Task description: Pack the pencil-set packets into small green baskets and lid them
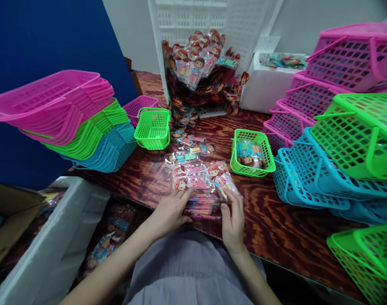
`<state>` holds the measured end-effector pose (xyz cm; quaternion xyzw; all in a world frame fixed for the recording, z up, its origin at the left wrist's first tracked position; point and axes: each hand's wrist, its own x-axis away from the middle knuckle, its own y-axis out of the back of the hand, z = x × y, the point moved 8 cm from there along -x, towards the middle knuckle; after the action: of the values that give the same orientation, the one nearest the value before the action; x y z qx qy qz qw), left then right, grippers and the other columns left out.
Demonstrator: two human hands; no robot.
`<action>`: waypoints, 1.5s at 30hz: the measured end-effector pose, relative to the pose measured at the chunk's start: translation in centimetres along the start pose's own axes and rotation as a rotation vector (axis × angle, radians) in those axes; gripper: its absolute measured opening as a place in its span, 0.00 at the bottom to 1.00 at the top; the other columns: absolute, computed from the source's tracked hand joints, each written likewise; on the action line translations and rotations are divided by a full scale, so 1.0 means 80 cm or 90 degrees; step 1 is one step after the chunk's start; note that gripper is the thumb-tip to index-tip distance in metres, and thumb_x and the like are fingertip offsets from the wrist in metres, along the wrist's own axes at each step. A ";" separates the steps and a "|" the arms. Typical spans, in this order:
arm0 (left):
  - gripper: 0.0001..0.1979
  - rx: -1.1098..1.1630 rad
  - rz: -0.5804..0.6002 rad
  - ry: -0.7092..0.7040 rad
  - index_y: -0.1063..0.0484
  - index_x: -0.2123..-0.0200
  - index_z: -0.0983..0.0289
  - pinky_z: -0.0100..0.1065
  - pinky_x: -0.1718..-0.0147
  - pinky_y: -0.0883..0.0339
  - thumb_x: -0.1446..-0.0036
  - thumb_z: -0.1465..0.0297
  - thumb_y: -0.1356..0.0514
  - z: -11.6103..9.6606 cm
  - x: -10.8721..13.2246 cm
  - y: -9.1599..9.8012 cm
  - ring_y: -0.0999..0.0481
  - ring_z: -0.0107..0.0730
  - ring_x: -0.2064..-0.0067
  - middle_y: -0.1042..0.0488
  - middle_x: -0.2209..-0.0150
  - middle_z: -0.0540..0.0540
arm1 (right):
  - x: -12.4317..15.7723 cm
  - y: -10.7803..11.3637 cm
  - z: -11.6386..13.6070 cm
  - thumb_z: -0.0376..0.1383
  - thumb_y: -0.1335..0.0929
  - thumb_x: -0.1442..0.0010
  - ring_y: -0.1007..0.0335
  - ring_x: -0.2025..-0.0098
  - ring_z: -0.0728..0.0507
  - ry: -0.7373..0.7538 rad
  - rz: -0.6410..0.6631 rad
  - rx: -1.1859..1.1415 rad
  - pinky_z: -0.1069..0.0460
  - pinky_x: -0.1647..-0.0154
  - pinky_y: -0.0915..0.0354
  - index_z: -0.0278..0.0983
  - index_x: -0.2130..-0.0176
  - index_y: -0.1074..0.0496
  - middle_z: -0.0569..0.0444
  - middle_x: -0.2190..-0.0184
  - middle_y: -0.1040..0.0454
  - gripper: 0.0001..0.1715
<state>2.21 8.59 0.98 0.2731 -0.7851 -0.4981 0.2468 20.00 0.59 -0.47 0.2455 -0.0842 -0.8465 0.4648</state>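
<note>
At the table's front edge lies a stack of clear plastic packets (202,207) with pink and yellow strips inside, between my two hands. My left hand (171,212) reaches in from the left, its fingers stretched out against the near side of pink cartoon-face packets (195,177). On the right, my right hand (234,220) has its thumb apart from its fingers, and the fingertips touch the lower end of another packet (221,176). Neither hand is visibly closed round anything. Several loose packets (188,157) lie just beyond.
A green basket (136,132) stands beyond my left hand; another green basket (271,163) with packets inside stands right. Nested baskets (69,114) rise at left, filled stacked baskets (307,123) at right. A white crate (193,19) spills packets at the back. A foam box (56,237) sits lower left.
</note>
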 end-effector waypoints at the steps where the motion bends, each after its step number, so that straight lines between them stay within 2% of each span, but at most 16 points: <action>1: 0.48 0.027 -0.003 -0.008 0.55 0.30 0.62 0.46 0.45 0.35 0.47 0.68 0.31 0.003 0.001 0.000 0.31 0.53 0.40 0.34 0.38 0.67 | 0.007 0.008 0.006 0.42 0.39 0.30 0.38 0.39 0.37 0.025 -0.002 0.041 0.38 0.37 0.42 0.39 0.43 0.34 0.44 0.44 0.33 0.20; 3: 0.49 0.076 -0.013 -0.023 0.57 0.30 0.59 0.46 0.43 0.36 0.46 0.69 0.31 0.009 0.005 -0.001 0.32 0.51 0.39 0.34 0.38 0.65 | 0.024 0.021 0.008 0.40 0.38 0.31 0.36 0.42 0.38 0.031 0.010 0.084 0.39 0.39 0.40 0.40 0.45 0.34 0.44 0.48 0.32 0.17; 7: 0.46 0.132 -0.055 -0.046 0.54 0.30 0.56 0.46 0.42 0.37 0.45 0.66 0.30 0.008 0.008 -0.007 0.33 0.49 0.39 0.34 0.38 0.62 | 0.048 0.020 -0.013 0.43 0.38 0.31 0.36 0.43 0.38 -0.069 0.049 0.044 0.40 0.41 0.38 0.41 0.45 0.34 0.45 0.47 0.31 0.17; 12: 0.37 0.189 -0.144 -0.096 0.44 0.35 0.60 0.48 0.42 0.38 0.40 0.51 0.38 -0.020 0.004 -0.025 0.32 0.50 0.40 0.33 0.40 0.64 | 0.041 0.006 -0.038 0.47 0.43 0.29 0.38 0.37 0.38 -0.197 -0.039 -0.108 0.40 0.37 0.42 0.39 0.39 0.39 0.44 0.39 0.35 0.25; 15: 0.29 0.221 -0.230 -0.097 0.39 0.39 0.65 0.48 0.43 0.37 0.34 0.52 0.45 -0.026 0.000 -0.030 0.31 0.48 0.42 0.31 0.43 0.65 | 0.029 -0.009 -0.041 0.49 0.43 0.30 0.39 0.37 0.38 -0.205 -0.025 -0.118 0.39 0.36 0.43 0.38 0.39 0.38 0.44 0.39 0.33 0.27; 18: 0.25 0.192 -0.288 -0.073 0.39 0.39 0.64 0.49 0.44 0.35 0.32 0.56 0.46 -0.022 -0.005 -0.029 0.30 0.47 0.43 0.31 0.44 0.65 | 0.021 -0.013 -0.042 0.49 0.40 0.31 0.37 0.39 0.37 -0.189 -0.010 -0.083 0.39 0.37 0.42 0.38 0.38 0.39 0.43 0.41 0.33 0.28; 20: 0.25 0.147 -0.326 -0.068 0.42 0.36 0.64 0.52 0.43 0.36 0.31 0.59 0.47 -0.022 -0.004 -0.020 0.33 0.49 0.40 0.34 0.41 0.66 | 0.017 0.001 -0.036 0.47 0.39 0.31 0.38 0.38 0.36 -0.144 -0.041 -0.016 0.37 0.38 0.41 0.39 0.36 0.42 0.42 0.39 0.35 0.29; 22: 0.26 0.100 -0.374 -0.075 0.45 0.34 0.64 0.56 0.39 0.41 0.31 0.62 0.46 -0.025 0.005 -0.008 0.40 0.52 0.35 0.40 0.36 0.68 | 0.015 0.021 -0.018 0.44 0.38 0.31 0.41 0.36 0.35 -0.056 -0.073 0.072 0.35 0.37 0.42 0.39 0.34 0.44 0.41 0.37 0.39 0.29; 24: 0.27 0.055 -0.412 -0.106 0.44 0.34 0.65 0.58 0.37 0.46 0.33 0.65 0.43 -0.033 0.020 0.001 0.45 0.54 0.32 0.42 0.34 0.68 | 0.019 0.032 0.005 0.40 0.38 0.31 0.43 0.35 0.35 0.056 -0.036 0.159 0.35 0.37 0.42 0.41 0.37 0.39 0.43 0.38 0.38 0.24; 27: 0.22 -0.009 -0.375 -0.200 0.36 0.40 0.65 0.55 0.37 0.44 0.35 0.68 0.40 -0.052 0.037 -0.007 0.37 0.50 0.38 0.32 0.42 0.64 | 0.036 0.029 0.021 0.36 0.36 0.31 0.43 0.36 0.35 0.157 0.089 0.258 0.35 0.38 0.41 0.42 0.45 0.33 0.45 0.42 0.33 0.16; 30: 0.19 -0.046 -0.267 -0.257 0.33 0.43 0.66 0.53 0.38 0.41 0.36 0.71 0.41 -0.066 0.040 -0.027 0.32 0.46 0.43 0.28 0.47 0.61 | 0.053 0.024 0.013 0.38 0.33 0.34 0.46 0.35 0.31 0.147 0.149 0.343 0.32 0.39 0.41 0.39 0.46 0.34 0.41 0.40 0.35 0.18; 35: 0.19 -0.065 -0.199 -0.224 0.34 0.42 0.64 0.54 0.37 0.44 0.36 0.76 0.43 -0.070 0.033 -0.035 0.31 0.43 0.49 0.29 0.54 0.58 | 0.070 0.013 0.019 0.30 0.35 0.34 0.49 0.32 0.30 0.151 0.181 0.381 0.33 0.39 0.43 0.37 0.55 0.32 0.39 0.38 0.38 0.07; 38: 0.08 -0.052 -0.199 -0.218 0.28 0.54 0.62 0.52 0.39 0.42 0.35 0.74 0.44 -0.071 0.036 -0.036 0.32 0.43 0.49 0.30 0.56 0.57 | 0.071 0.011 0.036 0.33 0.34 0.34 0.47 0.33 0.32 0.183 0.221 0.314 0.35 0.38 0.44 0.39 0.53 0.32 0.43 0.40 0.36 0.08; 40: 0.06 -0.040 -0.201 -0.239 0.29 0.62 0.63 0.49 0.42 0.37 0.34 0.74 0.45 -0.073 0.041 -0.039 0.30 0.40 0.53 0.30 0.60 0.56 | 0.063 0.013 0.036 0.35 0.35 0.33 0.41 0.38 0.35 0.146 0.246 0.240 0.37 0.40 0.41 0.41 0.54 0.32 0.47 0.45 0.30 0.07; 43: 0.09 -0.043 -0.197 -0.256 0.30 0.64 0.63 0.48 0.42 0.38 0.33 0.77 0.49 -0.074 0.045 -0.044 0.29 0.37 0.57 0.30 0.66 0.53 | 0.041 0.019 0.016 0.34 0.37 0.31 0.34 0.49 0.38 0.037 0.226 0.221 0.42 0.49 0.37 0.41 0.55 0.32 0.49 0.54 0.28 0.06; 45: 0.09 -0.049 -0.202 -0.248 0.30 0.61 0.64 0.50 0.37 0.43 0.33 0.76 0.49 -0.074 0.047 -0.044 0.29 0.38 0.52 0.27 0.60 0.55 | 0.031 0.017 0.003 0.33 0.36 0.33 0.34 0.54 0.38 0.001 0.230 0.269 0.43 0.53 0.36 0.40 0.56 0.32 0.50 0.59 0.28 0.05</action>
<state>4.02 1.02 0.44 0.2825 -0.7456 -0.6033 0.0201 19.79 -2.19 -0.61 0.3187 -0.3008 -0.7135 0.5467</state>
